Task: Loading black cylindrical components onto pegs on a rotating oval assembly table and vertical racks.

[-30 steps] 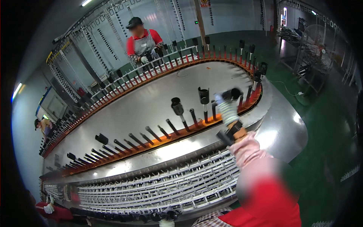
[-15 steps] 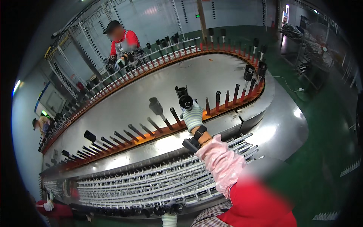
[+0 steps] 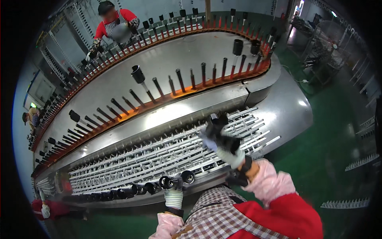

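Over the right part of the silver racks, my right hand, in a striped glove, is closed on black cylindrical cups. Motion blurs them, and how many it holds I cannot tell. Along the near edge of the racks runs a row of similar black cups. My left hand, gloved too, is at the right end of that row, its fingers around a black open-ended cup. The cup partly hides those fingertips.
Beyond the racks a looped conveyor track carries upright spindles, some topped with black cups. It circles a metal table. A co-worker stands on its far side; others are at the left. Spiked racks lie on the floor at right.
My right hand has drawn back from the conveyor spindles toward me, over the racks, with black cups still in it. My view has tilted down, showing more of my left arm.
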A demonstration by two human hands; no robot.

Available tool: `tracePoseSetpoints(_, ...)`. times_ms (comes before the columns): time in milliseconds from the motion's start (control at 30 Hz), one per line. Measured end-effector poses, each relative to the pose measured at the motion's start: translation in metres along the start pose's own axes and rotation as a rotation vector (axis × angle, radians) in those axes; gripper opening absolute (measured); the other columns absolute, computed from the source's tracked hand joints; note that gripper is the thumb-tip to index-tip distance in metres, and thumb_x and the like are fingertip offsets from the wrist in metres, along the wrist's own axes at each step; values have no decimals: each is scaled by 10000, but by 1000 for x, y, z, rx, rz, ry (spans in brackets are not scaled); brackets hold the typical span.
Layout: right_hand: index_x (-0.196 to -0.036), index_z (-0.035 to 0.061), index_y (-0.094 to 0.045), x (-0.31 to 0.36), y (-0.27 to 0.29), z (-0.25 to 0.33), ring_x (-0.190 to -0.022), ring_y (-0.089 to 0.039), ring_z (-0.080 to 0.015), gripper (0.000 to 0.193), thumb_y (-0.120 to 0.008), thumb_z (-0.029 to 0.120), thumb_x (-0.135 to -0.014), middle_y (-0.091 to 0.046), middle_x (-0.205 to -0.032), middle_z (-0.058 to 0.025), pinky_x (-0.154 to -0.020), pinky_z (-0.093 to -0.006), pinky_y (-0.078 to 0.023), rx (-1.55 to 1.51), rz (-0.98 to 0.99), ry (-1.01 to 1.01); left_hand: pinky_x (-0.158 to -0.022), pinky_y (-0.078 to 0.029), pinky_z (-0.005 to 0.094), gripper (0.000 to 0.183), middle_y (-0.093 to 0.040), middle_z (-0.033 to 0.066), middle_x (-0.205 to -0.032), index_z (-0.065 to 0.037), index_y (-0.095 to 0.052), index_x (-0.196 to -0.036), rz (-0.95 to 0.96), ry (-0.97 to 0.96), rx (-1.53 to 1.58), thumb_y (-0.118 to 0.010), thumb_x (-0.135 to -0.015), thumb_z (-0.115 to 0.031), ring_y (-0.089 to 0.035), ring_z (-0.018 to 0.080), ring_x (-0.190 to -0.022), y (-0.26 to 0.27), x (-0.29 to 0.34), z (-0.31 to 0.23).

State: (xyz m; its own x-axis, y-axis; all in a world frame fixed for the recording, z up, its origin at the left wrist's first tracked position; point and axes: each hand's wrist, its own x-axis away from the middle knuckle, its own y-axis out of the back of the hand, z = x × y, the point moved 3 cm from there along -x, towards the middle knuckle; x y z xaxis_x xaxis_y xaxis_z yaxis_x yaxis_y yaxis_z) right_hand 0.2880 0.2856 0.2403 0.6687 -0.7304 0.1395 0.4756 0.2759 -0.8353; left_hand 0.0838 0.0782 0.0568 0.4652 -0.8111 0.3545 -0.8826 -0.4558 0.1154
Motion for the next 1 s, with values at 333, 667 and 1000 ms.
tracePoseSetpoints(333, -1039, 80, -592, 39, 121, -139, -748, -582, -119, 191, -551, 154, -868, -611, -851, -24, -634, -239, -474, -120, -226, -89, -424, -508, 253, 198, -583, 30, -880, -45, -618, -979, 13, -64, 101, -639, -854, -197, -564, 124, -573, -10, -8, -21)
tracePoseSetpoints(667, -950, -2, -615, 60, 103, -61, -548, -592, -158, 185, -609, 145, -838, -633, -682, -87, -532, -312, -485, 1288, -353, 2, -529, -515, 347, 180, -642, 89, -876, -55, -608, -948, 86, -84, -149, -619, -850, -205, -620, 196, -717, -2, -7, -28)
tracePoseSetpoints(1000, -960, 58, -601, 52, 84, -31, -598, -618, -241, 209, -581, 229, -841, -631, -678, -111, -581, -355, -479, 1520, -142, -141, -796, -495, 333, 556, -628, 155, -1050, 24, -522, -1167, 699, -137, -174, -578, -853, -432, -628, 209, -881, -14, 91, -334)
